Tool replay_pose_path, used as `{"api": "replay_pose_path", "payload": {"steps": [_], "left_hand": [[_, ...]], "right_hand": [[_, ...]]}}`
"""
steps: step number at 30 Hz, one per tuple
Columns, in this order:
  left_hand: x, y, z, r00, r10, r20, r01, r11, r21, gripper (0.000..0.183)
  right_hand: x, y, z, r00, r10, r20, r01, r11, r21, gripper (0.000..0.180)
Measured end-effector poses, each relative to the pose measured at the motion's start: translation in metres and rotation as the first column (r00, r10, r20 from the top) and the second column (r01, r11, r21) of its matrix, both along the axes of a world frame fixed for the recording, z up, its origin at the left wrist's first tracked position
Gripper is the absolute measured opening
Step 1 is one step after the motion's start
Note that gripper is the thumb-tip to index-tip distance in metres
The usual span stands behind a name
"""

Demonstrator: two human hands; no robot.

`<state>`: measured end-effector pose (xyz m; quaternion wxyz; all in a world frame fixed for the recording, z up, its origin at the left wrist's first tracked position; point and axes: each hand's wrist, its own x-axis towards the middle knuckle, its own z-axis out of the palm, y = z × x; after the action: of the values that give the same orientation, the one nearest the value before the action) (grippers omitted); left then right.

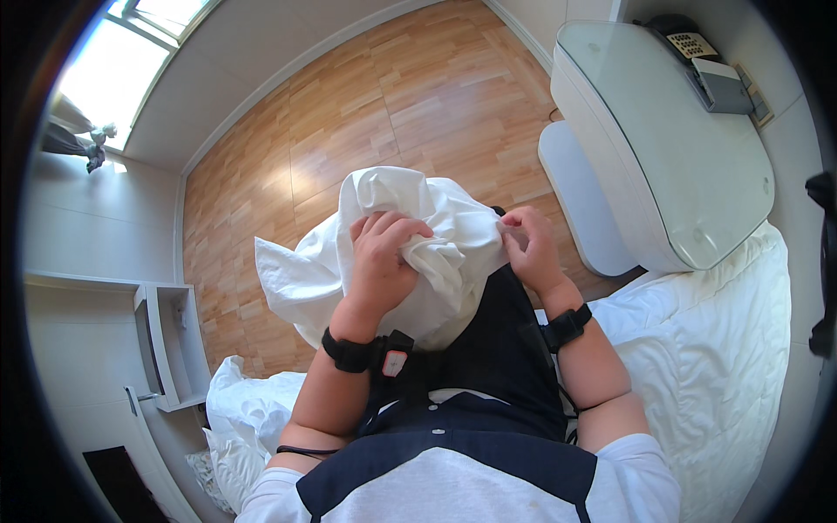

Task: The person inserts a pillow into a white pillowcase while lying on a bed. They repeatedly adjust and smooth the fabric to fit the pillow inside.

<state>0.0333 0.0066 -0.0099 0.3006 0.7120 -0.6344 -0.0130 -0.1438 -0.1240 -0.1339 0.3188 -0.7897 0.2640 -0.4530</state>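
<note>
A bunched piece of white fabric [451,209] lies across my lap, with loose folds and a pointed corner spreading out to the left. My left hand [386,261] presses into the middle of it, its fingers curled around gathered folds. At the cloth's right edge, my right hand [533,248] pinches the fabric between thumb and fingers. Both wrists carry black straps. Dark trousers [503,320] show beneath the cloth on the right. Folds cover the tips of my left fingers.
White quilted bedding [706,340] spreads to my right, with more white bedding [255,399] behind on the left. A glass-topped bedside cabinet [667,131] stands at the right, bearing a black telephone [686,39] and a grey box [722,88]. An open shelf unit [180,346] is at the left. Wood flooring [340,111] lies ahead.
</note>
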Motion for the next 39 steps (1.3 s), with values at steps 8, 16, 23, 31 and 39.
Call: {"api": "replay_pose_path", "payload": {"steps": [8,16,23,31,39], "left_hand": [[-0.02,0.013,0.035,0.986,-0.124,0.113,0.157,0.918,-0.364,0.027],[-0.032,-0.006,0.018,0.951,0.066,0.303,-0.072,0.997,0.009,0.029],[-0.021,0.0,0.0,0.945,0.033,0.325,-0.055,0.997,0.057,0.018],[-0.058,-0.027,0.009,0.796,-0.235,0.558,0.156,0.97,0.186,0.003],[-0.059,-0.033,-0.012,0.807,-0.357,0.47,0.193,0.913,0.36,0.009]], "right_hand": [[0.026,0.017,0.03,0.973,0.219,0.073,-0.228,0.87,0.437,0.011],[0.036,0.012,0.012,0.912,0.091,0.401,-0.378,0.568,0.731,0.011],[0.027,0.02,0.004,0.804,-0.013,0.595,-0.571,0.259,0.779,0.009],[0.03,0.021,0.0,0.998,0.062,-0.032,-0.047,0.933,0.357,0.01],[0.004,0.009,-0.039,0.92,-0.052,-0.387,0.078,0.996,0.052,0.011]]}}
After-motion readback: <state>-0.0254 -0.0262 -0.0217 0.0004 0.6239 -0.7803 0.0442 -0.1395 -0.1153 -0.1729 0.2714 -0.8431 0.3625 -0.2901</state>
